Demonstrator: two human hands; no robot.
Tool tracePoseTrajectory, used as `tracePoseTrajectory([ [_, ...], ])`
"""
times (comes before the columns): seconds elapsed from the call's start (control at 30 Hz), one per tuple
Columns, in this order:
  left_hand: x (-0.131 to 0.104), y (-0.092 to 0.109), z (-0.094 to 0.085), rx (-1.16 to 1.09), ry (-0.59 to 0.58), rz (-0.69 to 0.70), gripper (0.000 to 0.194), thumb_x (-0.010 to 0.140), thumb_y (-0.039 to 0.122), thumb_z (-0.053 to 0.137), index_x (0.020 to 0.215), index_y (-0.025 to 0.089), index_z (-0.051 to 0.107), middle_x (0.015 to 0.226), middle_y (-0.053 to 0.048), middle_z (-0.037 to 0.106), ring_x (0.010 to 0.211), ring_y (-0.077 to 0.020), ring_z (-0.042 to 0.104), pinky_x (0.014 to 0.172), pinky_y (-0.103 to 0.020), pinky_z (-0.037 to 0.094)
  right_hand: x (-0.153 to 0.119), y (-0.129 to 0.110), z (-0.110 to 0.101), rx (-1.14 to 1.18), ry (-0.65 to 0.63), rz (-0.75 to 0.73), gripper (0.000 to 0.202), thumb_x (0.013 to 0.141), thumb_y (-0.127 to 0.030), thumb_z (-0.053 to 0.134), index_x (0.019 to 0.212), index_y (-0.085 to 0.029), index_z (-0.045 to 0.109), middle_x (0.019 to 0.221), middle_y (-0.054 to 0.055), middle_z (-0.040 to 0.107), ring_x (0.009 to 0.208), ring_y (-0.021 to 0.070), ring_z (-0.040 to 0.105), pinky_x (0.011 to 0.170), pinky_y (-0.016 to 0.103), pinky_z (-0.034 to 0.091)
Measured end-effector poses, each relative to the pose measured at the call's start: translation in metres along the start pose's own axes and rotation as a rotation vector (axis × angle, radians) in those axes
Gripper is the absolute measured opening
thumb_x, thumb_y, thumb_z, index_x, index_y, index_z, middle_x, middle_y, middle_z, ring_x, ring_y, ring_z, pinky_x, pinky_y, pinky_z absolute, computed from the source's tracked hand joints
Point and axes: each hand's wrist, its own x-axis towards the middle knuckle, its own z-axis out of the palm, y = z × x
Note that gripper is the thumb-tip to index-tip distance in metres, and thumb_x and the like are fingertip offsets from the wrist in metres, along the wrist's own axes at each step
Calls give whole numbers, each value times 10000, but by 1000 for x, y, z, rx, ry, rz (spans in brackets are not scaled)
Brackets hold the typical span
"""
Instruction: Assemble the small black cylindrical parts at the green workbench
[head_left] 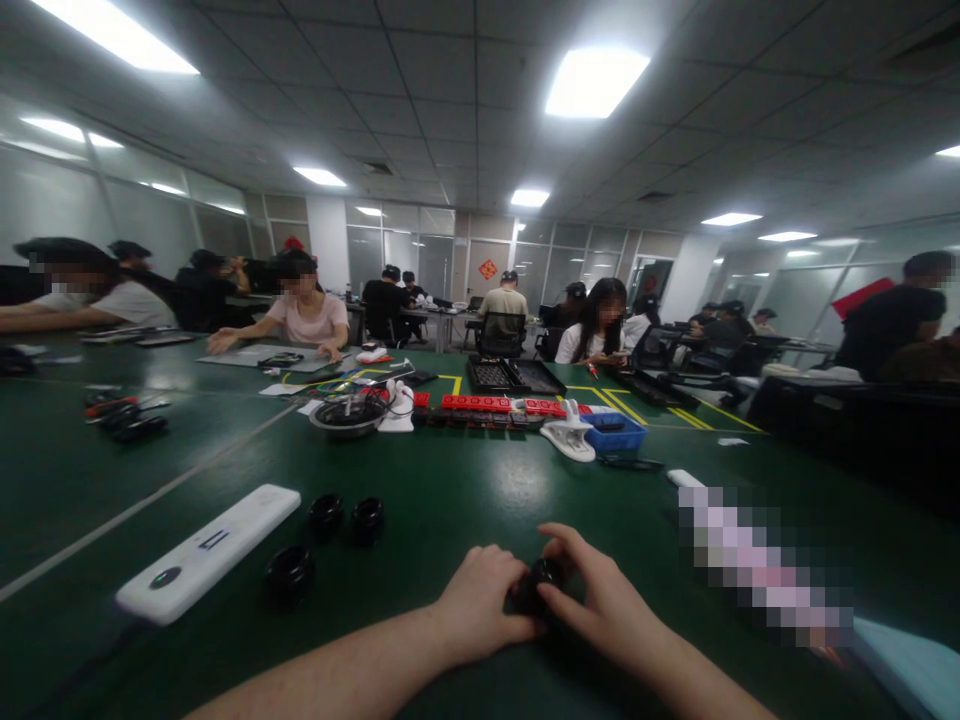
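Close in front of me on the green tabletop, a small black, round, ring-like part (pixel 545 574) sits between my two hands. My left hand (pixel 486 602) is closed against its left side, thumb and fingertips on it. My right hand (pixel 594 590) curves around the right side, with thumb and index finger gripping it. The fingers cover much of the part, so its exact kind cannot be made out. Three similar black parts lie to the left: one nearer (pixel 289 574), one behind it (pixel 326 513), and another (pixel 367 519) beside that.
A white oblong device (pixel 214 550) with a cable lies at left. Farther back stand red power strips (pixel 480 404), a blue bin (pixel 615 432), a white clamp stand (pixel 570 436) and a round dark tray (pixel 346 415). Several people sit beyond the table (pixel 465 490).
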Motion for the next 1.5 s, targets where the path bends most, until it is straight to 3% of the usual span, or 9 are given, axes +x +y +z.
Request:
tracePoseTrajectory([
  [0.13,1,0,0,3,-9,-5,312,683,477,653,784,195,567,811,-1,592,785,-204,530,695,-279,372,-4,2,1,12,2,-36,542,699,-99,502,1218,-195,373,1067,65,568,959,192,543,873,338,411],
  [0.23,1,-1,0,10,-16,-7,325,681,492,653,784,197,564,813,0,592,789,-206,529,696,-279,373,-4,6,3,22,34,-39,600,691,-156,543,1256,-177,340,1145,96,529,994,221,526,887,369,400],
  [0.43,0,-1,-1,22,-27,-16,333,682,504,648,789,201,557,832,-3,585,795,-208,523,693,-282,374,1,7,5,-36,96,93,523,694,-224,574,1184,-187,392,865,23,581,717,173,572,651,285,462],
  [0.6,0,0,1,21,-22,-12,334,680,492,646,823,201,565,841,-11,582,798,-215,519,701,-292,374,-1,3,7,-41,84,20,447,706,-162,550,1141,-187,450,907,34,602,836,185,579,783,313,448],
  [0.77,0,1,1,15,-28,-23,319,681,479,646,816,199,574,839,-14,585,808,-216,517,695,-287,374,-4,4,6,40,69,-31,574,688,-109,523,1234,-179,361,1114,81,544,993,197,529,893,340,406],
  [0.83,0,1,0,10,-29,-27,318,677,482,648,809,202,573,838,-12,585,805,-214,517,696,-285,373,-3,4,7,12,90,7,589,688,-146,557,1239,-167,352,1109,88,536,984,208,527,880,347,410],
  [1.0,0,3,-2,2,-27,-23,275,685,444,650,788,201,572,821,-7,590,794,-209,519,678,-278,370,0,4,8,-30,42,91,460,711,-174,563,1151,-198,429,838,14,590,770,175,578,722,291,455],
  [1.3,1,1,0,-3,-22,-19,293,700,462,637,799,194,569,832,-2,592,794,-200,518,694,-279,365,-6,-2,3,15,35,-34,447,691,-112,500,1129,-193,464,1008,65,602,912,198,573,839,332,442],
  [1.5,1,0,0,-18,-24,-18,312,662,460,682,799,203,570,818,13,595,782,-192,518,681,-265,363,-3,2,3,-13,219,11,312,744,-221,483,1049,-161,452,936,81,584,863,212,563,740,331,465],
])
